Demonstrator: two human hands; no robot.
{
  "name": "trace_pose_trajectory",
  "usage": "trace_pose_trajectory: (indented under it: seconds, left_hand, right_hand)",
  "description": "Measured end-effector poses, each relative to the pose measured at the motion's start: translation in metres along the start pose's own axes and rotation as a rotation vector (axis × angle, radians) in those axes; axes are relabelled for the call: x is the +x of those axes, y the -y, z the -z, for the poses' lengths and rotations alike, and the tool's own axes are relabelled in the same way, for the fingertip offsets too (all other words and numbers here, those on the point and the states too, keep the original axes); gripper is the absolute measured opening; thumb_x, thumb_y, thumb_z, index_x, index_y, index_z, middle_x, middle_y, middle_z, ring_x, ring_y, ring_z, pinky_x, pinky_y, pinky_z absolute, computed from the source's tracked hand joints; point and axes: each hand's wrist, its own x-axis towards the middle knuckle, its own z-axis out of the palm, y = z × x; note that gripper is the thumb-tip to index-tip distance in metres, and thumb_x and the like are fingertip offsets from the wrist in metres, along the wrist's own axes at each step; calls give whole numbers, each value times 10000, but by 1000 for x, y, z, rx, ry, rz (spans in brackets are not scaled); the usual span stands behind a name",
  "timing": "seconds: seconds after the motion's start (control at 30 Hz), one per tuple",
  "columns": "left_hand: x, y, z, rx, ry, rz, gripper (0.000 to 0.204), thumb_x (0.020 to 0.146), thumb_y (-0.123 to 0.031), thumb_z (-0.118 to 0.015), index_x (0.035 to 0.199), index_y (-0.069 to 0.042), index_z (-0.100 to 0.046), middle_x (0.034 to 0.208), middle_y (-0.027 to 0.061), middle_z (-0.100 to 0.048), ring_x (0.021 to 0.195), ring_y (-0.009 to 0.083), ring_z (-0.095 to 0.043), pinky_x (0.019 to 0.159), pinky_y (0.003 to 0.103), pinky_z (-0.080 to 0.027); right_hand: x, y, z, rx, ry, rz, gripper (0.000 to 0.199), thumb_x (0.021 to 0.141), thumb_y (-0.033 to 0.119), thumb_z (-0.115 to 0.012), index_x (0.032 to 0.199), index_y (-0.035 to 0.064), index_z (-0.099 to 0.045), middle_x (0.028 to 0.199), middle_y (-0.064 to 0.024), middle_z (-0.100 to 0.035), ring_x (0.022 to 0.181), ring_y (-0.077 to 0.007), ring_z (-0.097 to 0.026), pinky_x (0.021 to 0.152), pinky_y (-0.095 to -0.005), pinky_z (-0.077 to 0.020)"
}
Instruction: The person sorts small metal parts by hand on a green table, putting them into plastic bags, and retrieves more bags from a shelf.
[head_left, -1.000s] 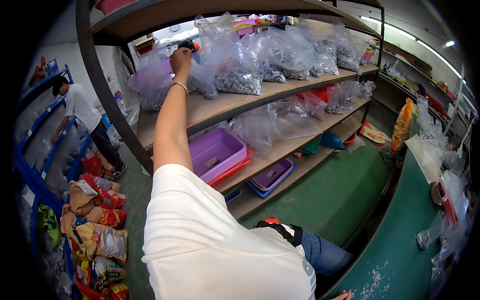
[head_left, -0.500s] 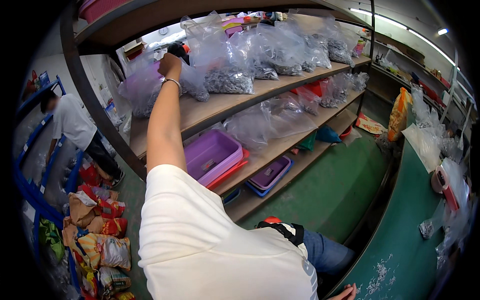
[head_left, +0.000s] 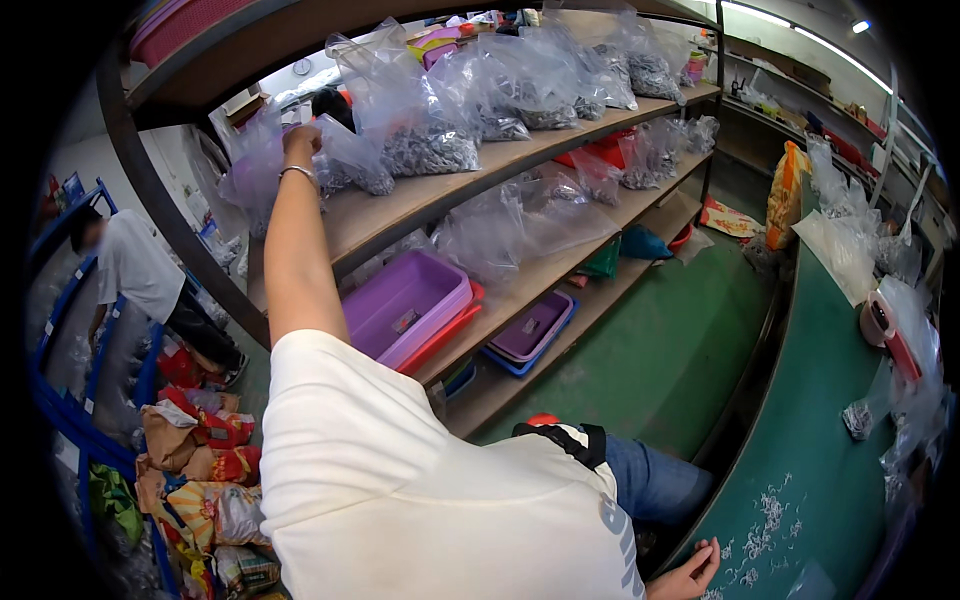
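Note:
My left hand (head_left: 301,147), at the end of a raised arm with a bracelet, is closed on the top of a clear plastic bag (head_left: 345,165) on the upper shelf. Small grey parts fill the bag's lower end. Right beside it stands a bigger clear bag of grey parts (head_left: 432,145). My right hand (head_left: 692,574) rests at the near edge of the green table (head_left: 800,400), its fingers loosely curled and apart, with nothing visible in them. Close to it, small whitish curved pieces (head_left: 765,525) lie scattered on the table.
Several more filled bags line the shelf (head_left: 400,205). Below are purple trays (head_left: 410,300) and loose plastic bags. A dark shelf post (head_left: 180,215) rises left of my arm. Packed sacks (head_left: 215,510) sit at lower left, near another person (head_left: 145,260) at a blue rack.
My left hand has come down a little with the bag's top in its grip. The view has shifted slightly, and more of my right hand shows at the table edge.

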Motion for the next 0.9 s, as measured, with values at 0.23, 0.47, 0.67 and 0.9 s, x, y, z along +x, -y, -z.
trace_pose_trajectory:
  seconds: [0.23, 0.47, 0.67, 0.9]
  left_hand:
    - [58, 51, 25, 557, 151, -1118, 104, 840, -105, -590, 940, -102, -620, 770, 73, -575, 682, 210, -545, 598, 334, -417]
    - [84, 40, -88, 524, 56, -867, 278, 836, -39, -598, 1100, -75, -677, 856, 99, -612, 768, 237, -576, 682, 347, -478]
    - [22, -10, -159, 375, 0, -668, 227, 835, -62, -633, 1056, -48, -678, 838, 87, -622, 742, 211, -571, 665, 324, -474]
    - [-15, -38, -186, 164, -105, -633, 186, 833, -88, -674, 1005, -16, -679, 816, 73, -634, 713, 181, -565, 645, 298, -469]
  right_hand:
    - [-1, -20, -21, 182, -121, -74, 169, 957, 46, -529, 1023, -61, -643, 938, -112, -634, 865, -195, -617, 807, -302, -505]
    - [13, -7, -18, 206, -141, 32, 105, 881, 2, -603, 956, -27, -671, 899, -121, -662, 829, -210, -635, 767, -293, -483]
    - [10, -1, -16, 270, -151, 79, 120, 895, -26, -590, 979, -33, -674, 901, -98, -661, 803, -150, -628, 738, -260, -484]
    - [4, -4, -15, 306, -165, 77, 107, 867, 5, -635, 966, -6, -672, 904, -135, -666, 824, -266, -650, 740, -329, -503]
